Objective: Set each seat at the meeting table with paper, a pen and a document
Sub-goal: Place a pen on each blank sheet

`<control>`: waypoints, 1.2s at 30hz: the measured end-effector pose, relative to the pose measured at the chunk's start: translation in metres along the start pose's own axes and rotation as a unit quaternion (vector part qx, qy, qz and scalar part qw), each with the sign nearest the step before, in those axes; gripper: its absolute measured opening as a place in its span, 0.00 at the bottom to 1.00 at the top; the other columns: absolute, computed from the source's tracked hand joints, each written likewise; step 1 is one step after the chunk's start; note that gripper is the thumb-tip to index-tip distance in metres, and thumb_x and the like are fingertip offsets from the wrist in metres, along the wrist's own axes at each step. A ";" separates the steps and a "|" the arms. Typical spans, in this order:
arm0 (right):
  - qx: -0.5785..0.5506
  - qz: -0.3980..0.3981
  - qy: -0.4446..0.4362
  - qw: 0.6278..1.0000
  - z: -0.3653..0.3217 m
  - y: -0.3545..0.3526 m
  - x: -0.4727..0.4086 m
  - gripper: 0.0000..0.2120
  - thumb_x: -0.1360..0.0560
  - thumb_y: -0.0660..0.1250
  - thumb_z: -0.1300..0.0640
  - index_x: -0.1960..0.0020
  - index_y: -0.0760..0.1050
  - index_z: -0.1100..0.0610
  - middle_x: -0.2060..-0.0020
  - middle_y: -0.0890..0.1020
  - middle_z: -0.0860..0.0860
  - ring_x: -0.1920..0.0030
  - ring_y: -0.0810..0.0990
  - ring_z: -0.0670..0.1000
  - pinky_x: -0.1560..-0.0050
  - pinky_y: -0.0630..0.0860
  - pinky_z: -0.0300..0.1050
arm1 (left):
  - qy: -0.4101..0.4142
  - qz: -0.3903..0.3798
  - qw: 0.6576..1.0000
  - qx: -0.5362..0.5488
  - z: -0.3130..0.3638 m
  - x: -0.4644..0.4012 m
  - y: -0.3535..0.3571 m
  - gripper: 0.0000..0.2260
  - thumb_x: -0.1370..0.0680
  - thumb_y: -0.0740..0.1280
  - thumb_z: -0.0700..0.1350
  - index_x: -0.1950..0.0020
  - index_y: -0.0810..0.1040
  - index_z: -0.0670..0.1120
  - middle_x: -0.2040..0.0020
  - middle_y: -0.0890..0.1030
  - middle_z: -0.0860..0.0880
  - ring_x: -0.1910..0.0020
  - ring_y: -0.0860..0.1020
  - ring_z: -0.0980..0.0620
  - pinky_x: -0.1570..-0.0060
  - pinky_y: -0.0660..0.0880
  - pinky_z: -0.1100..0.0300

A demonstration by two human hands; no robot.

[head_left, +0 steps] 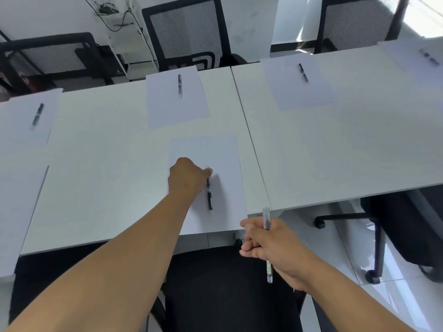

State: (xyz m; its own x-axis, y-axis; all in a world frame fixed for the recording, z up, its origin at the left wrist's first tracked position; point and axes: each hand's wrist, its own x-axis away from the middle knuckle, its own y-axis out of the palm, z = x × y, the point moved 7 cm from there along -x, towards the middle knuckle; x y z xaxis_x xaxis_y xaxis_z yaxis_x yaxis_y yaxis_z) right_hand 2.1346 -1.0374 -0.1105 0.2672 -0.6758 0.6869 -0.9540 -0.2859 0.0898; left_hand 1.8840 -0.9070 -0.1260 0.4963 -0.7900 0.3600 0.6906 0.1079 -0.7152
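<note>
Left hand (pixel 185 178) curled, fingertips on pen (pixel 209 196) atop near sheet (pixel 215 152) (desk (pixel 107 176) edge). Right hand (pixel 268 243) fisted round second pen (pixel 266 218).

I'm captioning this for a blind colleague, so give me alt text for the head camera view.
A person's left hand sets a pen on the nearest sheet of paper on a white meeting table, while the right hand grips a spare pen. Across the table, three sheets already carry pens, with black mesh chairs behind.
</note>
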 end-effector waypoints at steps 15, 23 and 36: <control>0.012 0.070 -0.074 0.995 -0.053 -0.025 0.105 0.10 0.14 0.63 0.62 0.42 0.83 0.60 0.69 0.76 0.51 0.66 0.83 0.53 0.50 0.87 0.51 | 0.068 -0.056 0.996 0.033 0.047 0.112 -0.042 0.16 0.23 0.74 0.47 0.66 0.71 0.45 0.66 0.73 0.44 0.67 0.70 0.48 0.61 0.66 0.55; 0.021 0.163 -0.134 0.977 -0.082 -0.105 0.207 0.11 0.14 0.62 0.59 0.44 0.84 0.55 0.68 0.73 0.52 0.74 0.70 0.48 0.62 0.83 0.46 | 0.182 -0.070 0.979 0.055 0.152 0.250 -0.043 0.24 0.23 0.71 0.46 0.70 0.58 0.49 0.71 0.58 0.50 0.67 0.67 0.49 0.60 0.62 0.53; 0.022 0.177 -0.224 0.958 -0.099 -0.308 0.402 0.08 0.17 0.68 0.56 0.48 0.81 0.61 0.72 0.66 0.45 0.70 0.65 0.47 0.69 0.72 0.43 | 0.254 -0.044 0.964 0.061 0.314 0.502 0.042 0.15 0.22 0.70 0.50 0.67 0.72 0.50 0.71 0.72 0.49 0.68 0.73 0.50 0.63 0.72 0.56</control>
State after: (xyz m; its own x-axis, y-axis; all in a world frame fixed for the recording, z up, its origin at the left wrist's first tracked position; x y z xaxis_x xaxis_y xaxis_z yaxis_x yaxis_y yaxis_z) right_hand 2.5225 -1.1538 0.2095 -0.0303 -0.9567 0.2894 -0.9917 -0.0075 -0.1285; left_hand 2.3276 -1.1099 0.2128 0.1326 -0.9897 0.0546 0.7904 0.0723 -0.6083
